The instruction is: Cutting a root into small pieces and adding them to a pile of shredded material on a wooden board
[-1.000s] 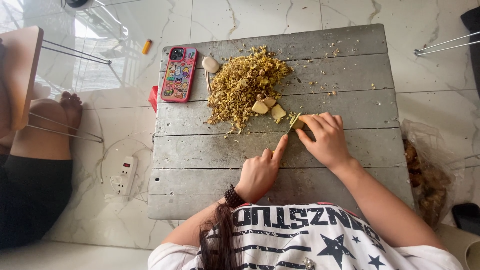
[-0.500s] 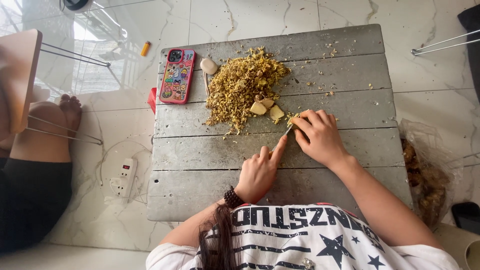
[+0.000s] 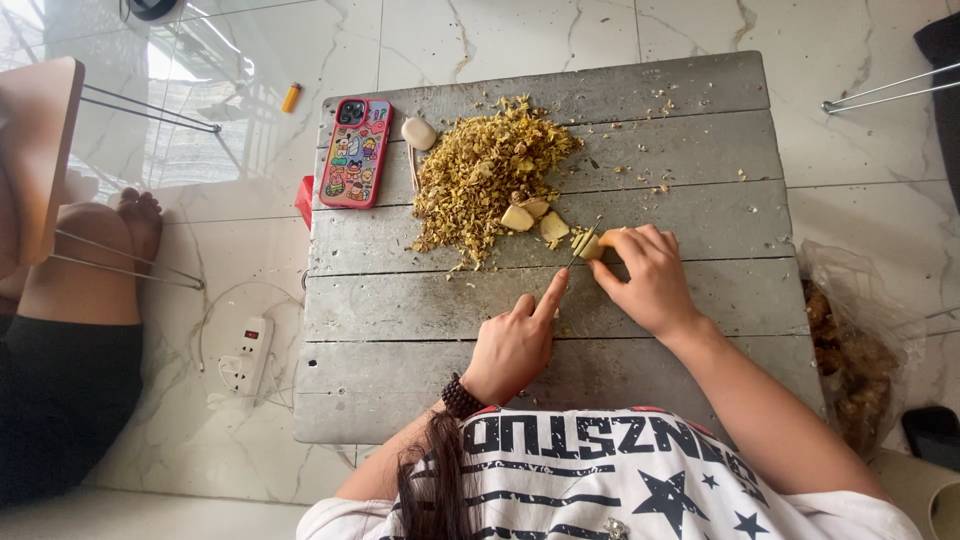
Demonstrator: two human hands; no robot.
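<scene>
The left hand (image 3: 515, 345) grips a knife (image 3: 583, 243), fingers closed round the handle and the forefinger laid along its back; the blade reaches up to a yellow root piece (image 3: 590, 245) near the middle of the grey plank worktop (image 3: 650, 140). The right hand (image 3: 645, 275) is clamped on that piece, fingertips bunched over it and pinning it to the boards. Compared with half a second and a second ago, both hands sit in almost the same spot and the blade meets the piece at the same place, so only small cutting strokes separate these moments; the slicing reads as under way, with the piece not yet used up. Just left of the blade lie two cut chunks (image 3: 535, 220), touching the edge of a heap of chopped shreds (image 3: 485, 170). A phone (image 3: 353, 152) in a bright case lies at the worktop's left edge, a pale pebble-like lump (image 3: 418, 133) beside it. On the floor to the right, a clear plastic bag (image 3: 850, 340) holds more brown knobbly roots. A power strip (image 3: 247, 355) lies on the floor to the left.
</scene>
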